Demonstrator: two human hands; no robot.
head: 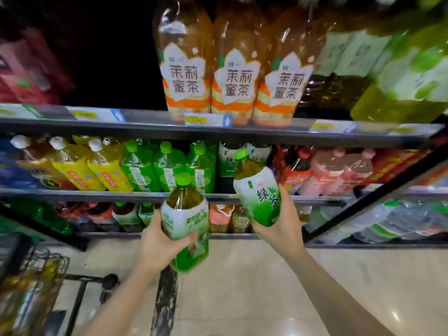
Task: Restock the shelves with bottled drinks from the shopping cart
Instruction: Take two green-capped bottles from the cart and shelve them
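My left hand (157,246) grips a large green tea bottle (185,224) with a green cap, held upright in front of the shelves. In my right hand (282,226) is a second green tea bottle (258,190), tilted left with its cap near the middle shelf (72,193). Behind that cap, two matching green tea bottles (229,158) stand on the middle shelf. The shopping cart (34,287) sits at the lower left with several bottles inside, blurred.
The upper shelf (145,127) carries three big jasmine tea bottles (234,69) and green bottles to the right. Yellow, green and red drinks fill the middle shelf. More bottles line the bottom shelf (218,235). A dark post (164,301) stands on the tiled floor.
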